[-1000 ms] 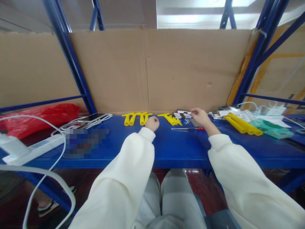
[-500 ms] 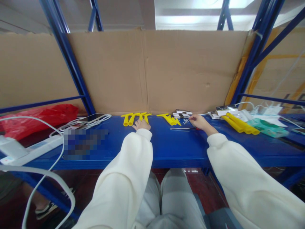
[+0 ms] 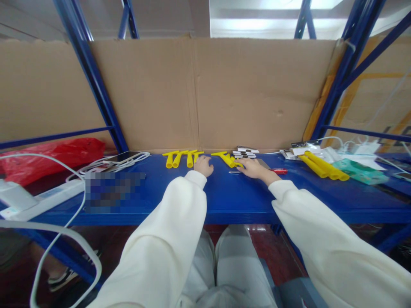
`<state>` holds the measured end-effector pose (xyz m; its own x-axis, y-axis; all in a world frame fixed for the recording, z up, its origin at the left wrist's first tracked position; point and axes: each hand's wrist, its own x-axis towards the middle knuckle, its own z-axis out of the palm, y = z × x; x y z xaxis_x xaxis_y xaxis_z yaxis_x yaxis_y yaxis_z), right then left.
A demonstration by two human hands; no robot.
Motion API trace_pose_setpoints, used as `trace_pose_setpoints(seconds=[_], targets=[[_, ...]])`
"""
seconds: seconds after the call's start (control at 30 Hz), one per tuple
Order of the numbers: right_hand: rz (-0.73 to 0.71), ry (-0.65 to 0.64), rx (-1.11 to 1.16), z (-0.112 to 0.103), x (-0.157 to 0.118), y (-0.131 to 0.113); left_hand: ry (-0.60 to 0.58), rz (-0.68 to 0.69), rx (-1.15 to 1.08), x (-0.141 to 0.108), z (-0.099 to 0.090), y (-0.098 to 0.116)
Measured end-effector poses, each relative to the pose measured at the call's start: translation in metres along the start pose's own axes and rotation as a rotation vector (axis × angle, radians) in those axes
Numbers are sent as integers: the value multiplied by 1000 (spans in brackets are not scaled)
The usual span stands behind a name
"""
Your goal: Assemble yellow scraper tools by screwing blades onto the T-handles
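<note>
My left hand lies over the blue tabletop with its fingers apart, beside the right end of a row of several yellow T-shaped plastic tubes. My right hand reaches leftward, fingers stretched out, its fingertips at small yellow pieces that it partly covers. Just left of these lies another yellow T-shaped tube group. Behind the right hand sits a small stack of black-and-white packets. A screwdriver with a red handle passes under the right hand, its shaft tip showing on the left.
To the right lie long yellow tubes, a green packet and white cables. At left are a phone with a cable, a red plastic bag and a power strip. A cardboard panel stands behind.
My right hand has moved left from beside the packet stack to the small yellow pieces, uncovering the red handle. My left hand has shifted right along the tube row.
</note>
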<state>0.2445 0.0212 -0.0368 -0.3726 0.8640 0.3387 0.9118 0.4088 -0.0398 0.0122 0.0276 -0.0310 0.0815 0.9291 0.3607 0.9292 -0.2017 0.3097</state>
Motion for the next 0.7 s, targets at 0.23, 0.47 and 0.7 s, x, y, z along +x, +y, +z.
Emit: trace_pose_setpoints(seconds=[0.23,0.47,0.7], targets=[[-108,-85,-30,4,4,-26,-191,123,-31,7,10,-1],[-260,-62,55,7,4,-26,-239,343,17,6,13,-1],[-263,-63,99,7,3,-27,-291,353,50,4,16,1]])
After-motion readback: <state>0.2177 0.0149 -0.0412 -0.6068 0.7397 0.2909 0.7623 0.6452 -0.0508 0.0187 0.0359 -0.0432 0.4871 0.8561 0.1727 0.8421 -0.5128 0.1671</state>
